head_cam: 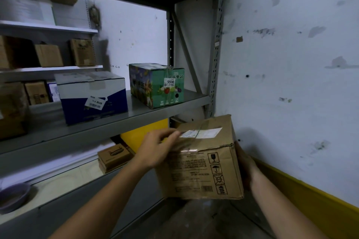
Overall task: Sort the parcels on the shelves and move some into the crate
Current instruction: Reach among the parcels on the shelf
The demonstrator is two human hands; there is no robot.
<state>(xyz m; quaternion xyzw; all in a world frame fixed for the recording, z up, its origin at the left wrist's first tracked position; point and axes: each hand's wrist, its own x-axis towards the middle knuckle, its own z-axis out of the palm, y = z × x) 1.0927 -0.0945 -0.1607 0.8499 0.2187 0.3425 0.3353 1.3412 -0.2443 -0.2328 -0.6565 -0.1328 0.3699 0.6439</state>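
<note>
A brown cardboard parcel (206,163) with a white shipping label on top is held in the air in front of the grey shelf unit (108,122). My left hand (157,147) lies over its top left corner, fingers stretched across the label side. My right hand (245,167) supports the parcel's right side and is mostly hidden behind it. A blue and white box (93,97) and a green printed box (157,85) marked 9998 stand on the shelf above.
A small brown box (114,157) and a yellow parcel (141,134) sit on the lower shelf. Several brown boxes fill a second rack at the left. A purple bowl (12,197) rests at lower left. A white wall with a yellow base strip (310,198) is close on the right.
</note>
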